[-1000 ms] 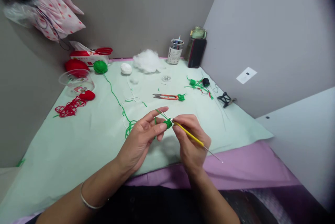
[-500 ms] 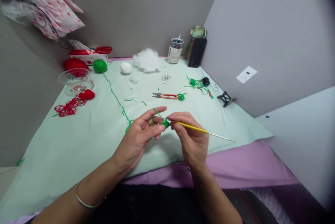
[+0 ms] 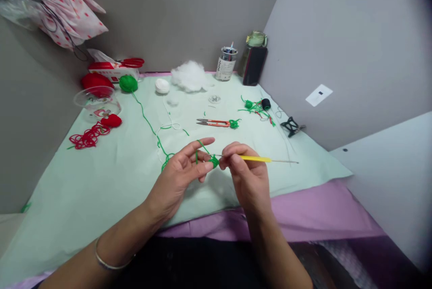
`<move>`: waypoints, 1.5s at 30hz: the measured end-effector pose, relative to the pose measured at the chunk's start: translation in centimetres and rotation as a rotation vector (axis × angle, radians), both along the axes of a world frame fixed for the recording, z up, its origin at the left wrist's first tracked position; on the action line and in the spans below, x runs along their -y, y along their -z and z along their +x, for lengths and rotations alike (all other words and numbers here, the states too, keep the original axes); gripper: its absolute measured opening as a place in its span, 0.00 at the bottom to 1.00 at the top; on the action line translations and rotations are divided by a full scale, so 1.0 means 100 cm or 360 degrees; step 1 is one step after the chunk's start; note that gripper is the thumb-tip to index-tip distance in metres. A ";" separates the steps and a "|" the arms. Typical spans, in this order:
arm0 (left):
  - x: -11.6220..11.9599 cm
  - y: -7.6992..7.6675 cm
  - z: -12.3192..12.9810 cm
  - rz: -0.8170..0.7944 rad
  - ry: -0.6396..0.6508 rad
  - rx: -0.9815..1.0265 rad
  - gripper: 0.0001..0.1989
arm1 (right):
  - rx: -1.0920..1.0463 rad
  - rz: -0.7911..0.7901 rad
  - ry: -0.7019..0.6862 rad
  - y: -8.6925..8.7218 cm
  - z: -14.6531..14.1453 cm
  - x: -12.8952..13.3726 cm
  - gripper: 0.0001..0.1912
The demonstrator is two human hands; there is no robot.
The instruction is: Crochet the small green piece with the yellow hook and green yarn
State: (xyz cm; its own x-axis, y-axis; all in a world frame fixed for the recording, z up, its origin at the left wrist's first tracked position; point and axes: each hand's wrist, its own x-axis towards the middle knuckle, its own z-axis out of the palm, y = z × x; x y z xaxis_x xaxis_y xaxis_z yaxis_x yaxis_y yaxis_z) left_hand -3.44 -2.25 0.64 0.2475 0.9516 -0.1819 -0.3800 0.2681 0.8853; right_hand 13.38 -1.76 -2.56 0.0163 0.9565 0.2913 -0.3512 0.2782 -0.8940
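Between thumb and fingers, my left hand [image 3: 184,169] pinches a small green crocheted piece [image 3: 214,161], with green yarn looped over its raised index finger. My right hand [image 3: 248,172] grips a crochet hook [image 3: 255,158] with a yellow handle, its metal front end reaching the top of the green piece. The hook's rear end points right, almost level. Green yarn [image 3: 146,120] runs from a green ball [image 3: 128,83] to beside my left hand. Orange-handled snips [image 3: 216,123] lie beyond the hands, touching a small green yarn bundle [image 3: 234,124].
At the back stand a tissue box [image 3: 114,72], white stuffing [image 3: 191,76], a pen tin [image 3: 226,64] and a phone [image 3: 255,66] leaning on a bottle. Red yarn [image 3: 90,137] and a clear tub [image 3: 97,102] sit left; green scraps [image 3: 258,108] and a black stand [image 3: 292,127] right.
The crochet hook has turned from slanting down to the right to nearly level. My right hand has shifted slightly, its fingers more curled. My left hand still holds the green piece in almost the same place.
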 end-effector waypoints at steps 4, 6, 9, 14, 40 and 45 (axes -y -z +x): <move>-0.001 0.002 0.000 0.0009 -0.0004 -0.0004 0.20 | 0.0296 0.0158 0.0206 0.002 -0.004 0.004 0.06; 0.000 0.003 -0.001 0.0006 -0.0006 0.0003 0.21 | 0.0371 0.0251 0.0249 0.004 -0.005 0.005 0.08; 0.001 0.003 -0.001 -0.0013 -0.0003 0.0001 0.22 | 0.0219 0.0185 0.0168 0.006 -0.005 0.004 0.08; 0.001 0.001 -0.002 0.0004 0.0031 -0.0014 0.20 | -0.0188 0.0030 -0.0028 0.003 -0.003 0.000 0.06; 0.007 0.002 -0.001 0.0273 -0.0203 -0.0378 0.27 | 0.1366 0.1189 0.0700 0.004 -0.003 0.018 0.15; 0.007 0.000 0.003 -0.0174 0.0000 0.0190 0.27 | 0.1443 0.1200 0.0846 0.017 -0.006 0.021 0.25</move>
